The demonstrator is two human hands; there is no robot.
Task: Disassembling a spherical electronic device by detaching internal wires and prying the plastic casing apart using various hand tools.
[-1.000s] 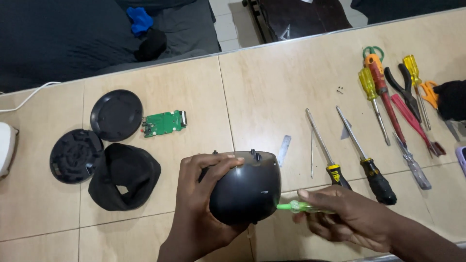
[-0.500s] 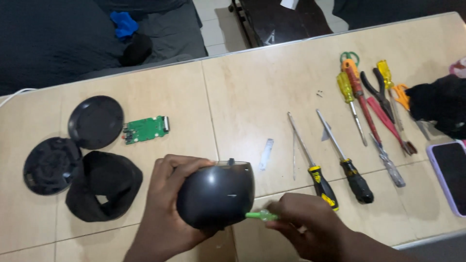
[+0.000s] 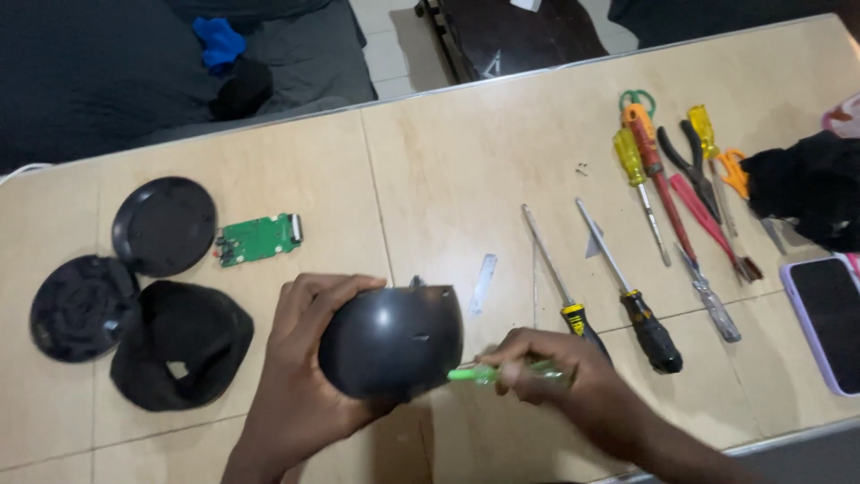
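Note:
My left hand (image 3: 300, 376) grips a rounded black plastic shell (image 3: 394, 341) just above the table's near edge. My right hand (image 3: 573, 381) holds a small green-handled screwdriver (image 3: 488, 373), its tip pointing left against the shell's lower right side. To the left lie two flat black round discs (image 3: 166, 224) (image 3: 82, 307), a black fabric cover (image 3: 179, 341) and a small green circuit board (image 3: 260, 238).
Two black-and-yellow screwdrivers (image 3: 573, 296) (image 3: 632, 296) lie right of my hands, with a small metal strip (image 3: 482, 283) nearby. Several more screwdrivers, pliers (image 3: 690, 166) and scissors lie at the far right, beside a black cloth (image 3: 806, 188) and a phone (image 3: 829, 323).
The view has shifted, so everything sits further left in frame. My hands keep the shell and green screwdriver together, and the shell has turned slightly in my left hand.

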